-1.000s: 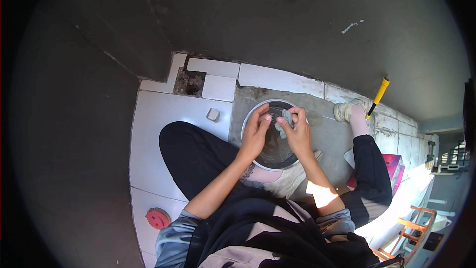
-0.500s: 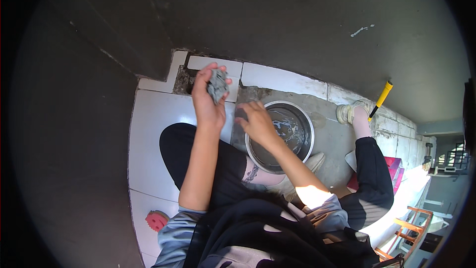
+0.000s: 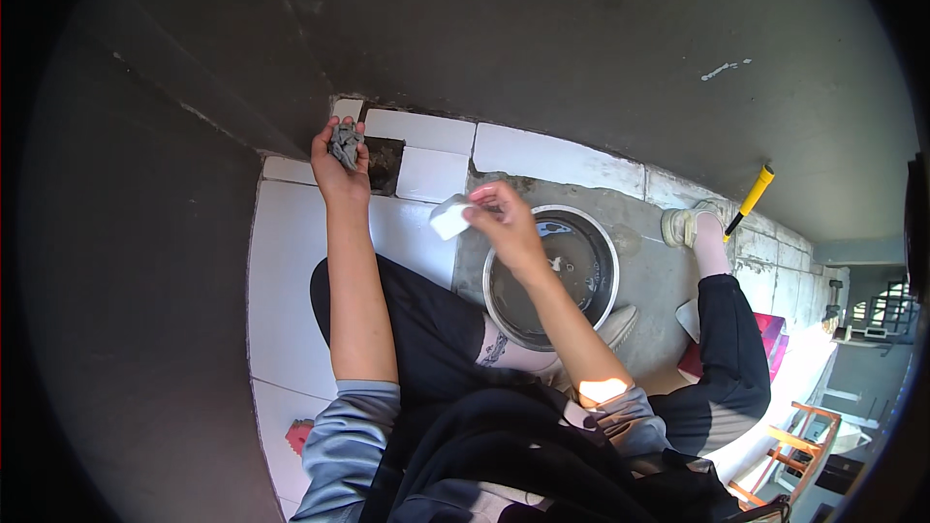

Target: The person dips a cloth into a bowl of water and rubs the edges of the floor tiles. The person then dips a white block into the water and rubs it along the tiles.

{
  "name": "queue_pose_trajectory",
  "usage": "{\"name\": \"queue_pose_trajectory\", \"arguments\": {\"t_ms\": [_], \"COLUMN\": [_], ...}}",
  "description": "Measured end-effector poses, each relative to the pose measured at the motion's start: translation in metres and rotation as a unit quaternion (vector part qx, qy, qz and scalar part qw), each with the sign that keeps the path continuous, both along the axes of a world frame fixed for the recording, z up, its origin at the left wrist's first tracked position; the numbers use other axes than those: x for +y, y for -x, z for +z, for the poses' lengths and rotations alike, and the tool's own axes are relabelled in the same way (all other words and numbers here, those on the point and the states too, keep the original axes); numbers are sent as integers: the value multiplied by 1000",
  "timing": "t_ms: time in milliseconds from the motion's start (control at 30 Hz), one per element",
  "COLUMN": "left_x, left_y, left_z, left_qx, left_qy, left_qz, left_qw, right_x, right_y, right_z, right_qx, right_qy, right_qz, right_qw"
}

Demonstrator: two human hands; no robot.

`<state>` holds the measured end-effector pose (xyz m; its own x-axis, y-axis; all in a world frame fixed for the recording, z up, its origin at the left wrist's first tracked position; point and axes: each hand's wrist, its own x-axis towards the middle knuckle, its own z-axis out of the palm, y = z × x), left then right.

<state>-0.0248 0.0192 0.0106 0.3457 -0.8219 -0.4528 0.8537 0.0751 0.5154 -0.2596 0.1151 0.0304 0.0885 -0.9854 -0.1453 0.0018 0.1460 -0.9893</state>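
Here the left hand (image 3: 339, 160) is stretched forward along the white tiled floor (image 3: 291, 261), its fingers curled closed around a grey lump of mortar (image 3: 345, 143), which sits in the palm at the far corner where the floor meets the dark wall (image 3: 542, 29). Just beside that hand, to its right, is a dark square gap (image 3: 384, 163) in the tiling, bordered by white tiles on its far and right sides. The right hand (image 3: 504, 223) is held nearer the body, pinching a small white tile piece (image 3: 449, 217) between thumb and fingertips; the piece juts out to the left of the hand, tilted, above the floor and apart from it. Directly to the right of this hand lies a round metal basin (image 3: 591, 315) with grey smears inside, resting on a patch of bare grey cement (image 3: 659, 281). The person's dark-trousered legs are folded under the arms, and a foot in a light shoe (image 3: 680, 225) rests beyond the basin. A yellow-handled tool (image 3: 753, 196) lies near that shoe, against the base of the wall. A small red object (image 3: 298, 434) sits on the tiles by the left elbow.
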Motion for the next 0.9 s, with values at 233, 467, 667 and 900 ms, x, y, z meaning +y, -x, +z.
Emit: {"name": "queue_pose_trajectory", "arguments": {"t_ms": [233,467,667,900], "left_x": [-1,-5,0,38], "left_y": [-8,-17,-15,35], "left_z": [-20,-32,-25,1], "left_qx": [61,71,19,-485], "left_qy": [-6,-13,-27,-54], "left_qz": [-31,-19,-56,-377], "left_qw": [998,997,998,787], "right_x": [25,69,92,100], "right_y": [101,154,156,159], "right_z": [47,12,8,31], "right_qx": [-395,-429,-362,-306], "right_qy": [-83,-121,-223,-216], "right_qz": [-73,-215,-290,-272], "right_qw": [912,869,857,887]}}
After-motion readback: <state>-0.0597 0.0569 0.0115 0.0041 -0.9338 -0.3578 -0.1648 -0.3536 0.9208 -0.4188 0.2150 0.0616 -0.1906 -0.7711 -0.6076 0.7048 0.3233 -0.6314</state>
